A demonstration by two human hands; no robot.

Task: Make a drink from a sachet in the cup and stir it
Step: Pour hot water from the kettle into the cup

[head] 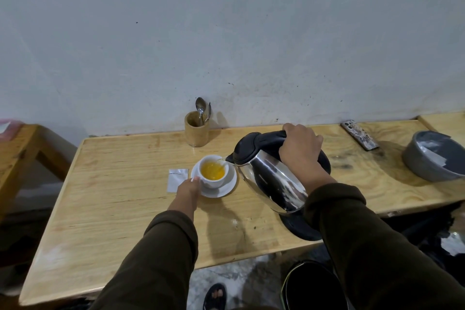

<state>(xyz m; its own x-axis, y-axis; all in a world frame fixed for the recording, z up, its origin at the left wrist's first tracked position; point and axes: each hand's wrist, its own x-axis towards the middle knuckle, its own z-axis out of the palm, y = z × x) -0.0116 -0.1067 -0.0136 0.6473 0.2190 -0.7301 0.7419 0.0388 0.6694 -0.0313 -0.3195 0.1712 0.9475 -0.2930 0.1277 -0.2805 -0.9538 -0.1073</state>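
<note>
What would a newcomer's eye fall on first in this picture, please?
The shiny steel kettle at centre right, tilted in the right hand, pours into the white cup of bright orange drink on its saucer. The left hand steadies the saucer beside the sachet; spoons wait in a wooden holder by the wall.

I see a kettle (270, 184) of glossy polished metal with a matt black plastic lid. The table (120, 199) is smooth pale wood, the cup (214, 171) glossy white ceramic.
</note>
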